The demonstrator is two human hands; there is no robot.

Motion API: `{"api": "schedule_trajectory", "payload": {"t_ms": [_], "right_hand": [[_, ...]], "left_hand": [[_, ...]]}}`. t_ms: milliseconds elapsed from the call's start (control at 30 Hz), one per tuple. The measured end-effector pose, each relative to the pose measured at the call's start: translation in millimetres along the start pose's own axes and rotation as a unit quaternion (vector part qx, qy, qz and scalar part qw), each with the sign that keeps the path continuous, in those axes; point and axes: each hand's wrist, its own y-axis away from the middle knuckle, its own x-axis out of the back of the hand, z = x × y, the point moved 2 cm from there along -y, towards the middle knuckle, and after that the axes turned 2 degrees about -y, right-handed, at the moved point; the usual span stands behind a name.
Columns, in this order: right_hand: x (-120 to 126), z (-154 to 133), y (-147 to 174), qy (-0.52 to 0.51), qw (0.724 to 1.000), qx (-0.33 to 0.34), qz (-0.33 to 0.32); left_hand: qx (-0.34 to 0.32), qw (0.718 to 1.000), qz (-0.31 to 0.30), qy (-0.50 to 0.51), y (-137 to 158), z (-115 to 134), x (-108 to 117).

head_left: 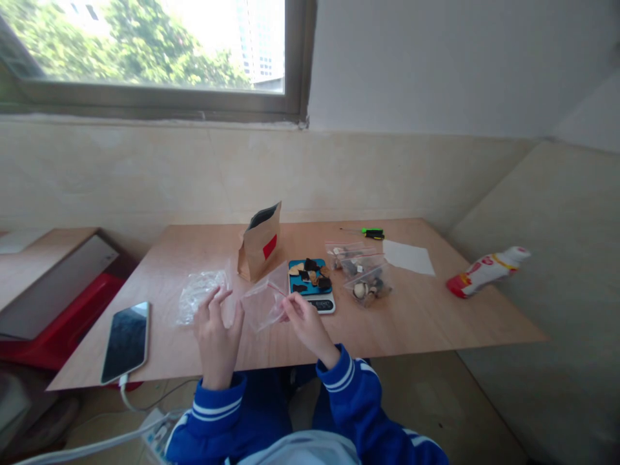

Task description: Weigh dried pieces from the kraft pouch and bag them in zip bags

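Clear plastic catches the light between the two hands: a small empty zip bag (pixel 264 303) with a pink seal strip is held up just above the plywood worktop (pixel 411 310), in front of the person's chest. The right hand (pixel 305 323) pinches the bag's right edge between thumb and fingertips, so it is grasping the bag. The left hand (pixel 216 332) is raised just beside the bag's left side with its fingers spread and loosely curled; whether it touches the plastic cannot be told, and it grips nothing visibly.

Just behind the bag sits a small kitchen scale (pixel 312 287) with a blue tray bearing dark and tan pieces. To the right of the scale lie two filled zip bags (pixel 363 271), one partly over the other. A brown paper pouch (pixel 260 244) with a red label stands upright and open behind the left hand. A crumpled pile of clear bags (pixel 198 294) lies on the worktop to the left, near the left hand.

Farther left, a phone (pixel 126 339) lies face up near the worktop's edge with a white cable plugged in. At the far side rest a green-handled screwdriver (pixel 368 232) and a white sheet of paper (pixel 407 257). A white and red bottle (pixel 487 270) lies on its side off the worktop's right end.
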Motion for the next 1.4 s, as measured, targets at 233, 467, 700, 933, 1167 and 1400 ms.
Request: {"api": "schedule_trajectory", "payload": {"t_ms": [233, 467, 700, 933, 1167, 1400], "right_hand": [[1, 4, -12, -0.02, 0.997, -0.03, -0.075], [16, 0, -7, -0.194, 0.969, -0.106, -0.106], [33, 19, -13, -0.08, 0.989, -0.092, -0.087], [116, 57, -47, 0.414, 0.903, 0.075, 0.083], [130, 71, -65, 0.387, 0.917, 0.092, 0.019], [131, 67, -62, 0.355, 0.927, 0.096, 0.071]], "left_hand": [[-0.039, 0.97, -0.158, 0.178, 5, 6, -21], [-0.034, 0.89, -0.216, 0.4, 20, 25, -45], [0.061, 0.912, -0.151, 0.376, 30, 32, -64], [0.087, 0.928, -0.112, 0.343, 20, 27, -66], [0.116, 0.919, -0.114, 0.359, 22, 28, -72], [0.148, 0.905, -0.131, 0.376, 26, 23, -77]]}}
